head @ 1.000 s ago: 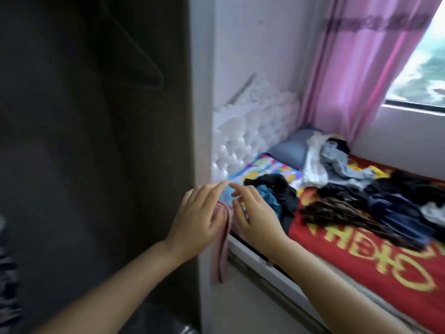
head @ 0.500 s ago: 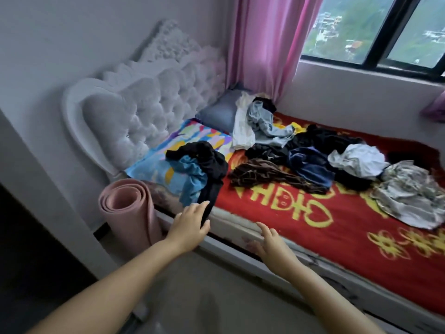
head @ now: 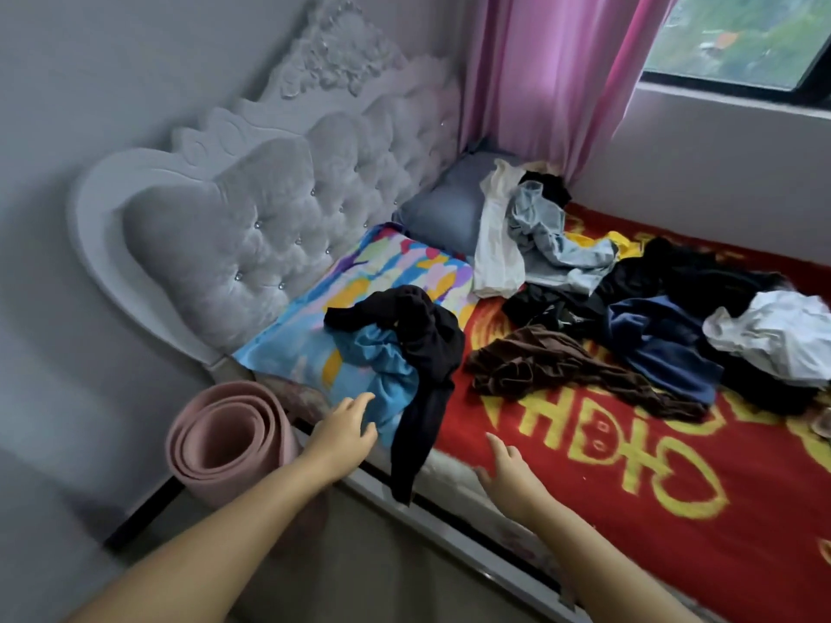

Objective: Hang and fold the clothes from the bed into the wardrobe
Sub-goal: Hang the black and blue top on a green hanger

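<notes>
Several loose clothes lie on the bed's red blanket point(head: 674, 510). Nearest me, a black garment point(head: 422, 353) drapes over a light blue garment point(head: 386, 375), one black end hanging over the bed edge. Further right lie a brown garment point(head: 553, 370), a navy garment point(head: 656, 344), a white garment point(head: 778, 335), and pale blue point(head: 544, 236) and cream point(head: 494, 245) pieces. My left hand point(head: 346, 429) reaches out with straight fingers, its tips at the blue garment's lower edge. Just right of the hanging black end, my right hand point(head: 508, 469) hovers over the blanket's edge, fingers spread. The wardrobe is out of view.
A tufted white headboard point(head: 270, 227) stands at the left. A rolled pink mat point(head: 229, 442) leans by the bed corner. A colourful pillow point(head: 359, 299) and a grey pillow point(head: 445, 204) lie at the head. Pink curtain point(head: 553, 74) and window at the back.
My view swung from the dark wardrobe to the bed and moved closer. Both hands parted and stretched forward toward the black and blue garments at the bed edge.
</notes>
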Demonstrator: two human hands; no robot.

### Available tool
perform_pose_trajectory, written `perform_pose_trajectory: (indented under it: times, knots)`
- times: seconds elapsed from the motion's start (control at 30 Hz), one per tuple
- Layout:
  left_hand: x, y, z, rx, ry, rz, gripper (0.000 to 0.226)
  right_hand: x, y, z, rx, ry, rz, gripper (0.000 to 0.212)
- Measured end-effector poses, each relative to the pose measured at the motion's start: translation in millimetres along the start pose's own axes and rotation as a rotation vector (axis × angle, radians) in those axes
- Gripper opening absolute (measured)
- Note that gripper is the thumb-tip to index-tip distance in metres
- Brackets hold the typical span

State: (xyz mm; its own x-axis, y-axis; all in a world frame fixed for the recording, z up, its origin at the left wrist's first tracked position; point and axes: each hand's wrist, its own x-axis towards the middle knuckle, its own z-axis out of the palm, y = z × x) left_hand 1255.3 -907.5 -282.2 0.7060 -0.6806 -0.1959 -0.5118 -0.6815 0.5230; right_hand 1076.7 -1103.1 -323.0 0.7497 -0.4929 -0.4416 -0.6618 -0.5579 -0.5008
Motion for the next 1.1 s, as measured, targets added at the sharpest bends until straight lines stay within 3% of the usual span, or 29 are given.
perform_pose_trajectory:
  times: [0.23,0.47,0.67,0.77,0.83,0.93,1.1]
  knots:
    - [103.6,-27.1,0.2,-0.011,-0.099,-0.092,0.049,105.6,-20.6,-11.2,-0.060,-0.098,0.001,0.063]
    - [209.6,-72.4,17.8,-0.110,-0.057,-0.311,0.054,245.2,-49.0,-20.9,-0.083,-0.181,-0.057,0.064]
    - [315.4,-95.8,45.6,-0.166,0.019,-0.600,0.073,379.1,-84.2,-34.8,0.029,0.043,-0.114,0.068]
    - [350.2,-105.5,65.8,-0.266,-0.008,-0.711,0.077,425.9,-97.5,-28.9,0.141,0.067,-0.142,0.072]
    - [363.8,-115.2,76.6,-0.247,-0.047,-0.735,0.064,447.6,-101.8,-16.4,0.122,0.022,-0.149,0.054]
    - [367.2,-130.1,77.1,-0.143,0.060,-0.777,0.040,460.3,-97.9,-3.0,0.134,0.004,-0.099,0.018]
    - [340.2,-138.6,55.5,-0.506,0.289,-0.853,0.027,449.1,-85.6,-15.8,0.422,0.018,0.075,0.015]
